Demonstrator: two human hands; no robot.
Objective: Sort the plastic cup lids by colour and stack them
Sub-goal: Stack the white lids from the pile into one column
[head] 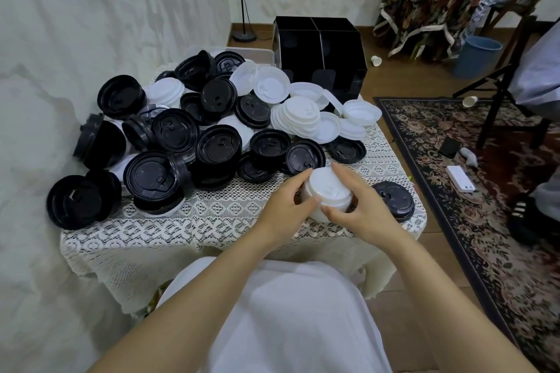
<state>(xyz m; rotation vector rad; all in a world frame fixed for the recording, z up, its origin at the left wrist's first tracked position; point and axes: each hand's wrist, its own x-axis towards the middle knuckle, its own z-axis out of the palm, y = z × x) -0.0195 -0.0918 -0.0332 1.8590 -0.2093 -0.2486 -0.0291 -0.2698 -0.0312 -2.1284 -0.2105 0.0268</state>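
A stack of white lids (328, 191) stands on the lace tablecloth (212, 215) near the table's front right. My left hand (288, 206) grips its left side, and my right hand (354, 200) curls round its right side and top. A short stack of black lids (394, 200) lies just right of my right hand. A big mixed pile of black lids (181, 136) covers the table's left and middle. Loose white lids (303, 112) lie heaped at the back right.
A black divided organiser box (321, 54) stands at the table's far right corner. A clear bin (263, 53) sits behind the pile. To the right lie a patterned rug (485, 191), a phone, paper cups, a blue bucket (477, 56) and a chair.
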